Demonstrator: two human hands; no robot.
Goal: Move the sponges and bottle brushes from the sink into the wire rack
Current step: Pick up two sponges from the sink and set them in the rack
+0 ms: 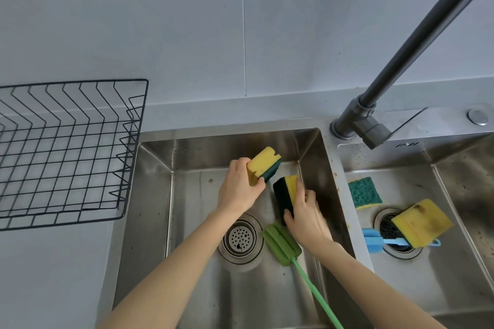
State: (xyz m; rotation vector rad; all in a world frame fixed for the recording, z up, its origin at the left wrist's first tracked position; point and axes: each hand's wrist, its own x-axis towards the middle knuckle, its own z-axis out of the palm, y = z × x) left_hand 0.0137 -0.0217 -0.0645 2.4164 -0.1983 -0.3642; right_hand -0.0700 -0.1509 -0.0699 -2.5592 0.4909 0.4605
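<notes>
Wire rack: black, on the counter at your far left, just beside the left basin's rim; nothing lies in it.
Left basin: stainless steel, with a round drain near its middle; both your arms reach into it.
Left hand: your fingers and thumb are closed around the near end of 1 sponge, lifted above the basin floor.
Yellow sponge: yellow face up, dark green scrub layer on its right edge, gripped in your left hand toward the far side of the basin.
Green bottle brush: lying on the left basin floor just right of the drain, head under your right wrist, thin handle running toward the near right edge.
Second sponge: standing on edge, dark side facing left, yellow side right, near the basin's right wall.
Right hand: your fingers are clamped on the second sponge from its near end.
Faucet: dark grey, on the ledge between the 2 basins.
Right basin: holds 3 things.
Green-faced sponge: flat by the basin's left wall.
Stained yellow sponge: over the right drain, resting on the blue brush.
Blue bottle brush: partly hidden under that sponge.
</notes>
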